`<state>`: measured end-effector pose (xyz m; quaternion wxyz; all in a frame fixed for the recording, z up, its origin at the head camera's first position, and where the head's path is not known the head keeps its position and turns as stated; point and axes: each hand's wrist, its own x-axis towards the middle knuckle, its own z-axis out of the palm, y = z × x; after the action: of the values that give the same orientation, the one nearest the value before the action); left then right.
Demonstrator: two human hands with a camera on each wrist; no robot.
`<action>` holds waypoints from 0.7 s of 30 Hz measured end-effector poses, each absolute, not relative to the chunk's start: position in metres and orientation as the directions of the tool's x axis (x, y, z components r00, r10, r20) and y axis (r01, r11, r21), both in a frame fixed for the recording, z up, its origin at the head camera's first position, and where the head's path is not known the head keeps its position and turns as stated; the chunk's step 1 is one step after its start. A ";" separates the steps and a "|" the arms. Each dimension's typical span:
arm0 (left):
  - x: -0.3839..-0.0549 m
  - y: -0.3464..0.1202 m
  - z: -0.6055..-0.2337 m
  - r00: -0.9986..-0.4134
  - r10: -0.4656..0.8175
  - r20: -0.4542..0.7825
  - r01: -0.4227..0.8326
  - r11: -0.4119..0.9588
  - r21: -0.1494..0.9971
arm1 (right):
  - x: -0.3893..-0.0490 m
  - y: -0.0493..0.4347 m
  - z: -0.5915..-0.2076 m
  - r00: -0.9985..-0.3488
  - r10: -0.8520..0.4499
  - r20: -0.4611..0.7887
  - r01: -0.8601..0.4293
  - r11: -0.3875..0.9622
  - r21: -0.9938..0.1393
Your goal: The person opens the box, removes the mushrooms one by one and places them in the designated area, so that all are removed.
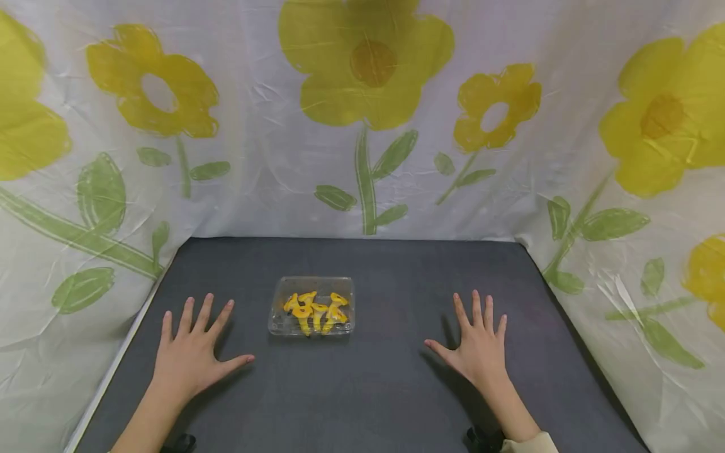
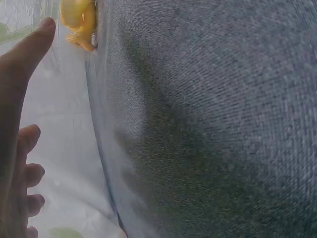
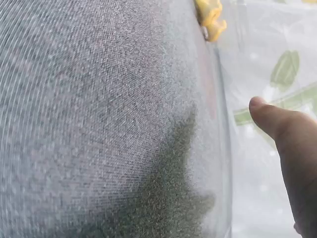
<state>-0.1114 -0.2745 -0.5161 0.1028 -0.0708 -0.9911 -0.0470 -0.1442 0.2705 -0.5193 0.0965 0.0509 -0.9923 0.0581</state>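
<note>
Yellow mushroom-shaped pieces lie inside a clear box.

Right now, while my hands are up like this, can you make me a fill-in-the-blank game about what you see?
1. The clear box sits ____ the left hand and the right hand.
2. Both hands have their fingers spread and are holding ____.
3. The colour of the pieces inside the box is ____.
4. The flowers on the curtain have stems that are coloured ____.

Missing words: between; nothing; yellow; green.
</note>
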 end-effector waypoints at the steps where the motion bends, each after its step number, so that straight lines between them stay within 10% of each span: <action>1: -0.111 -0.274 -0.517 -0.969 0.125 0.213 0.146 0.985 0.087 | -0.144 0.270 -0.520 -0.976 -0.091 0.198 -0.115 0.987 -0.115; 21: -0.117 -0.240 -0.531 -0.975 -0.035 0.219 0.072 0.884 0.461 | -0.151 0.207 -0.545 -0.917 -0.005 0.399 -0.310 0.638 -0.705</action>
<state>-0.1173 -0.2400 -0.5308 0.1112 -0.0096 -0.9643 -0.2403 -0.1505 0.2070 -0.5447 0.1834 0.0887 -0.8862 0.4161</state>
